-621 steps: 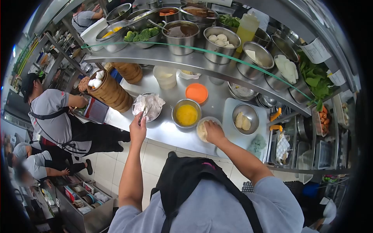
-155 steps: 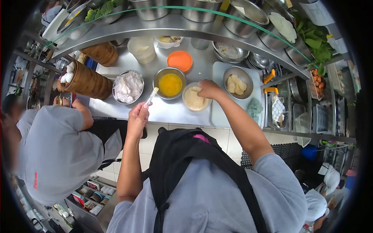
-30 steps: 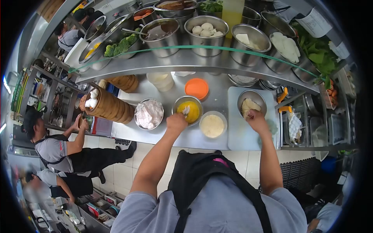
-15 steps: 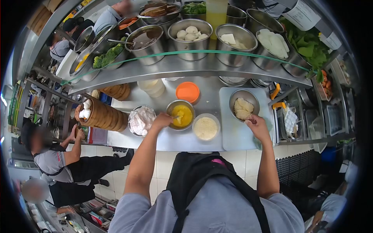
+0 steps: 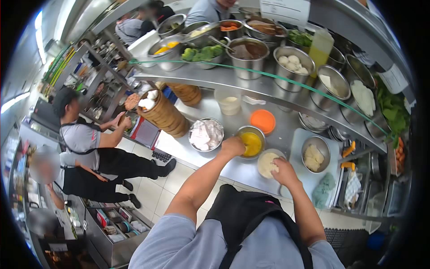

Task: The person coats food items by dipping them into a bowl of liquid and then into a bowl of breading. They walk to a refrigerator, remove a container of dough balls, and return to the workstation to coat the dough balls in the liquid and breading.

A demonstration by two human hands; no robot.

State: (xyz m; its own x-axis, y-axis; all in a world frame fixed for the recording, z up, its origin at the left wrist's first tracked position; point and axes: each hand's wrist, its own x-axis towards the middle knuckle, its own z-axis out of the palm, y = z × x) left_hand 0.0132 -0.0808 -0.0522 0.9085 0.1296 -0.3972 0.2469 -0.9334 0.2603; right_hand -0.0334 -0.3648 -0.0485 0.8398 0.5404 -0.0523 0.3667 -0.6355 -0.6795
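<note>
My left hand (image 5: 234,146) reaches over the rim of a steel bowl (image 5: 251,142) of yellow beaten egg. Its fingers are curled together at the liquid, and what they hold is hidden. My right hand (image 5: 285,173) is at a clear round tub (image 5: 266,166) of pale crumbs. Its closed fingertips dip into the crumbs, and I cannot make out what is in them. To the right, a steel bowl (image 5: 315,155) with pale coated pieces stands on a light board (image 5: 293,181). Left of the egg, a bowl of white floury pieces (image 5: 206,134) stands on the counter.
An orange lid (image 5: 263,121) lies behind the egg bowl. Bamboo steamers (image 5: 168,117) stand at the left. Above the counter runs a steel shelf (image 5: 215,83) with a glass edge and several ingredient pots. A co-worker (image 5: 83,127) stands at the left.
My right hand has moved left from the bowl on the board to the crumb tub. My left hand stays at the egg bowl. The view has turned and shifted left.
</note>
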